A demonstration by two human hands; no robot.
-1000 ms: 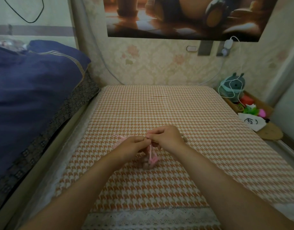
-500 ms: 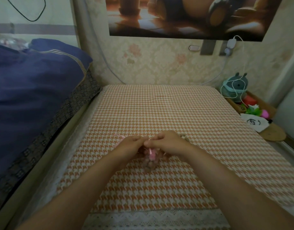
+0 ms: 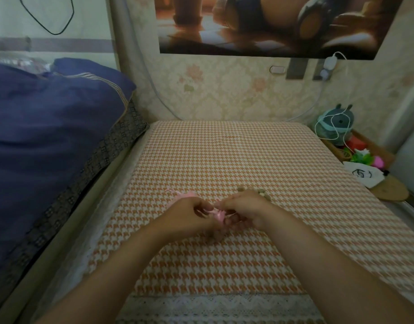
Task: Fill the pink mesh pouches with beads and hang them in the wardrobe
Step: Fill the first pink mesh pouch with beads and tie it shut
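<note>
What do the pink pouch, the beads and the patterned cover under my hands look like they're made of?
Pink pouch: soft, slightly shiny fabric, likely mesh with ribbon; blurred. Beads: matte tan, maybe wood; too small to tell. Cover: woven orange-white houndstooth cloth, lace-edged.

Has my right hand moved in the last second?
Yes. The right hand, pinching the pink pouch, has drawn back slightly toward the cloth's lace edge, away from the wall, uncovering the beads behind it.
</note>
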